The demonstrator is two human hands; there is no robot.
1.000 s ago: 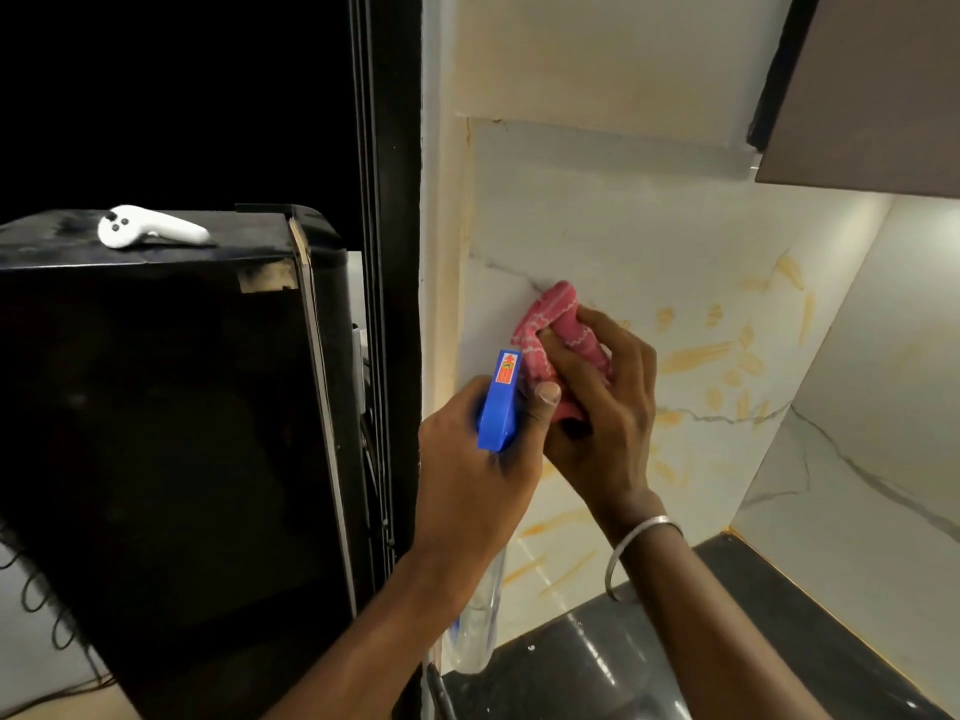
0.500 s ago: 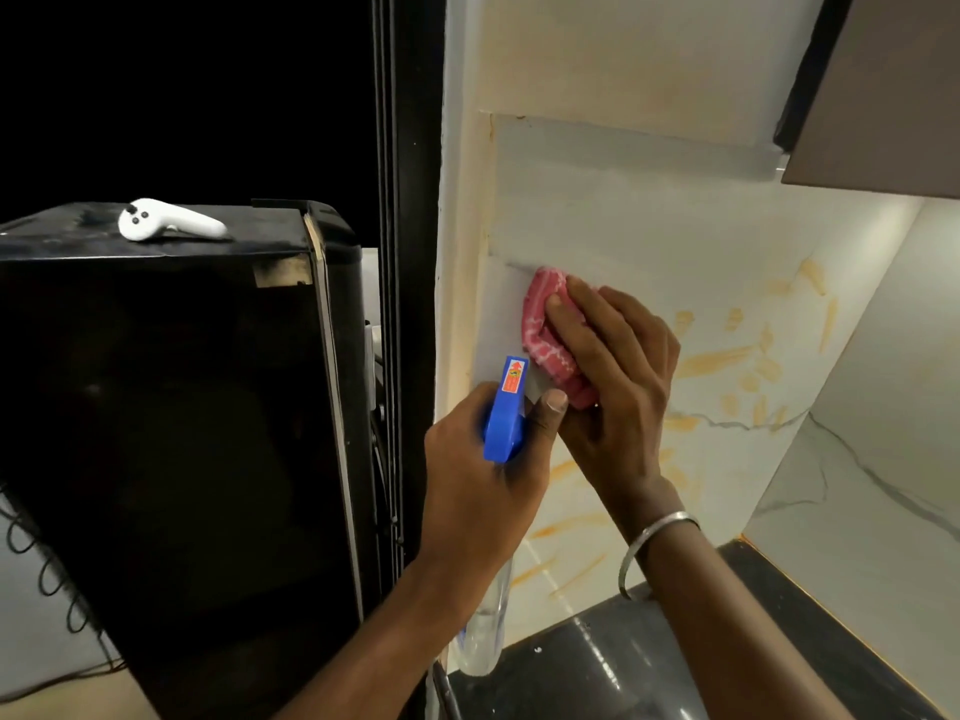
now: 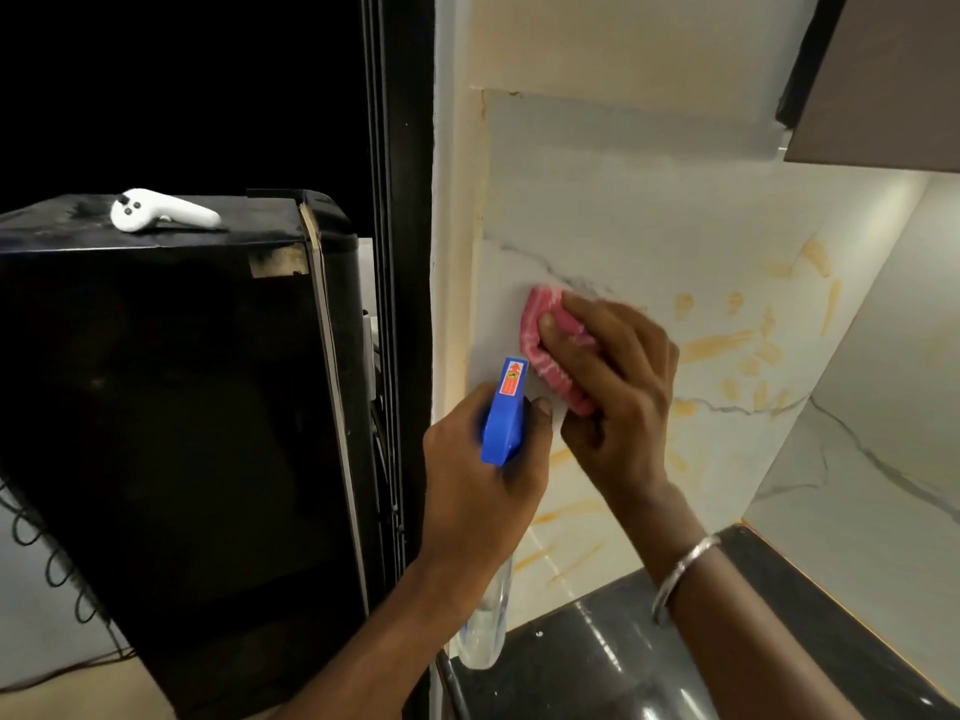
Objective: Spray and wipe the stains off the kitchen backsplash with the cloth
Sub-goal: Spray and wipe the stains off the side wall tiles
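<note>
right hand (image 3: pixel 621 392) clutches bunched cloth (image 3: pixel 543 350) against backsplash (image 3: pixel 675 236) just above-right of spray bottle (image 3: pixel 503 413), left hand (image 3: pixel 483 485) clenched round it; risk: cloth smears yellow stains (image 3: pixel 719 345) right of bottle, crowded hands may knock nozzle

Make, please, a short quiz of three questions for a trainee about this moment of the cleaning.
1. True or false: the right hand holds the pink cloth against the backsplash.
2. Choose one: what does the left hand hold? A) a sponge B) the spray bottle with the blue head C) a cup
3. Fill in the word: most of the yellow stains in view lie to the ____ of the cloth.

Key: 1 true; 2 B; 3 right.
</note>
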